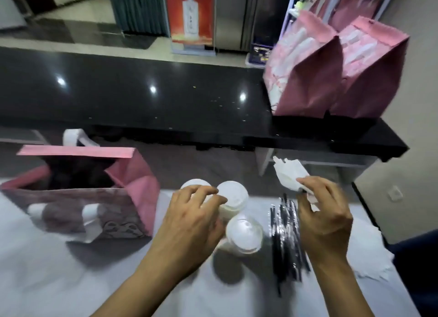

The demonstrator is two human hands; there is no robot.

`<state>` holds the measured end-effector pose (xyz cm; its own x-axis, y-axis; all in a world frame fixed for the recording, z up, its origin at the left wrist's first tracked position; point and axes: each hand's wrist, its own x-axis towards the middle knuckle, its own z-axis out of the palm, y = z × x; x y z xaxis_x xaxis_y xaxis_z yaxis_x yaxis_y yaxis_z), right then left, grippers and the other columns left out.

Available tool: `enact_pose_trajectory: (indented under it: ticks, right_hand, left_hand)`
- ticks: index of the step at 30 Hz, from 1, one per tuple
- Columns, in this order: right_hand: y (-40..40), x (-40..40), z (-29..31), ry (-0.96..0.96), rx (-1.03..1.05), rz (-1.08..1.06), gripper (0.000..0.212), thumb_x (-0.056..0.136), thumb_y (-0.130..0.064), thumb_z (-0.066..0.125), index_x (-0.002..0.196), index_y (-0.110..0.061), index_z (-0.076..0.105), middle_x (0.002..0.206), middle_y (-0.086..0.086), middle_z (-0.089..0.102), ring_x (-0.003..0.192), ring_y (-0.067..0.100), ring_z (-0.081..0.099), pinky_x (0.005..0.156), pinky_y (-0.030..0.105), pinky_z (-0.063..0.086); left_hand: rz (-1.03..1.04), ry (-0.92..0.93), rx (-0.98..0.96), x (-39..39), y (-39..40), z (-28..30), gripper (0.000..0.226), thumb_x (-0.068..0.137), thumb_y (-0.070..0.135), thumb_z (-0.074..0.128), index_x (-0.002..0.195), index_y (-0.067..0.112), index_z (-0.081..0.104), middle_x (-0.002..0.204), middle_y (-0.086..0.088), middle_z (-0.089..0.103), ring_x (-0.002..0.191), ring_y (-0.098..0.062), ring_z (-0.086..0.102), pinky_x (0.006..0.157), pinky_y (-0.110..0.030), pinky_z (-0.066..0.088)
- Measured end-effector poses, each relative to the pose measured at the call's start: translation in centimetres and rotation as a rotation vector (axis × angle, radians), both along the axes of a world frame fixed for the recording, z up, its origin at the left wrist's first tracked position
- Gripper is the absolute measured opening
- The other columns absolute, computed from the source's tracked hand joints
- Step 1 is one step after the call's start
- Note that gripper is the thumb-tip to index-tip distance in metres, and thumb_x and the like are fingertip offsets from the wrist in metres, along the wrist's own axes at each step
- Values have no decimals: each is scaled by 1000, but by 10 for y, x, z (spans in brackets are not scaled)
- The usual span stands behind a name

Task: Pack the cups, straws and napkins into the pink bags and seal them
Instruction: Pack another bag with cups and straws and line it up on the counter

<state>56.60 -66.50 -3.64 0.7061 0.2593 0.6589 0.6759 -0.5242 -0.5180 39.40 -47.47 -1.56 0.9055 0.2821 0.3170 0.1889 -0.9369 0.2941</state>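
Three white lidded cups stand together on the white table: one at the back left (193, 183), one beside it (233, 196), one in front (244, 235). My left hand (192, 224) hovers over the back left cup with fingers spread, touching or nearly touching its lid. My right hand (324, 219) pinches a crumpled white napkin (289, 174) above a bundle of black wrapped straws (285, 236). An open pink bag (132, 181) stands at the left with its mouth gaping. Two closed pink bags (308, 79) (369, 75) stand on the black counter at the back right.
The black counter (142, 98) runs across the back, higher than the white table (59, 281). More white napkins (374, 252) lie at the table's right edge. A white paper handle (73, 136) shows behind the open bag.
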Motion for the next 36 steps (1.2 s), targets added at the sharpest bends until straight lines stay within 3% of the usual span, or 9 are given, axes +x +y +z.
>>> enact_pose_trajectory:
  ticks: [3,5,13,17,22,26,30,33,36]
  right_hand:
    - [52,-30,26,-12,28,172,22,89,-12,64,107,-7,75,113,8,71,104,27,64,94,23,50]
    - [88,-52,38,-4,25,273,24,84,1,71,105,-10,75,108,2,71,101,23,64,93,14,44]
    - [228,-144,67,136,-39,705,30,80,-6,70,104,-23,76,102,-16,71,97,7,64,84,24,52]
    - [288,-182,68,260,-137,807,32,82,-5,72,106,-25,78,105,-15,73,98,3,65,87,24,53]
    - [355,-204,65,258,-703,691,32,90,-11,61,117,-23,72,115,0,70,108,24,62,91,38,49]
    - [395,-209,52,226,-994,593,26,89,-13,57,114,-14,64,112,10,65,108,34,61,81,37,45]
    - [393,-206,31,458,-1240,676,49,91,-46,59,135,-25,54,126,8,62,112,30,60,92,39,50]
    - [373,-199,38,548,-1020,710,63,91,-61,56,147,-35,43,144,-3,54,128,21,53,105,40,45]
    - [339,-192,58,522,-555,749,37,94,-45,62,130,-33,62,129,-16,64,119,3,58,103,32,48]
  left_hand:
    - [79,-17,-3,-29,36,11,33,87,30,51,116,22,65,123,4,61,114,-23,54,99,-37,42]
    - [162,-12,4,-53,64,15,34,88,32,50,119,25,64,124,5,60,118,-21,52,102,-37,40]
    - [499,-96,3,-141,182,22,28,87,23,55,111,23,68,124,-1,61,111,-28,55,94,-43,45]
    - [618,0,-109,-161,242,18,19,85,16,71,102,24,72,144,-9,47,119,-40,49,95,-50,44]
    - [552,218,-508,-173,274,6,55,94,30,54,148,29,44,167,1,9,148,-30,25,118,-45,28]
    - [430,113,-583,-181,272,5,69,93,22,54,156,20,26,163,7,19,145,-16,31,115,-29,29]
    - [365,78,-596,-184,275,4,73,93,23,54,158,21,21,162,9,19,143,-10,31,111,-23,30]
    - [342,37,-601,-186,281,-1,64,95,24,56,154,25,31,159,9,24,141,-6,33,111,-21,29]
    - [263,-89,-601,-197,287,-1,48,96,25,58,142,37,47,146,14,41,127,4,43,107,-24,40]
